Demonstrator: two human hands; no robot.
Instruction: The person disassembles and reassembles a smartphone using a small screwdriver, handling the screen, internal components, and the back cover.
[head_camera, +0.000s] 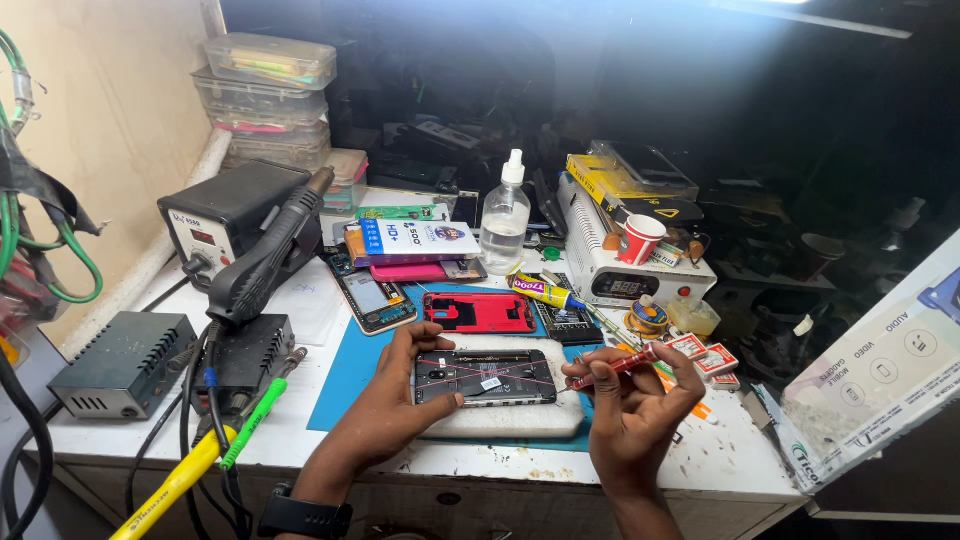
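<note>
The red screwdriver's (617, 366) tip is too small to tell.

Glossy red plastic screwdriver (615, 367) handle

Blue-white flat package (418, 238) behind red frame; white carton (880, 375) far right.
</note>
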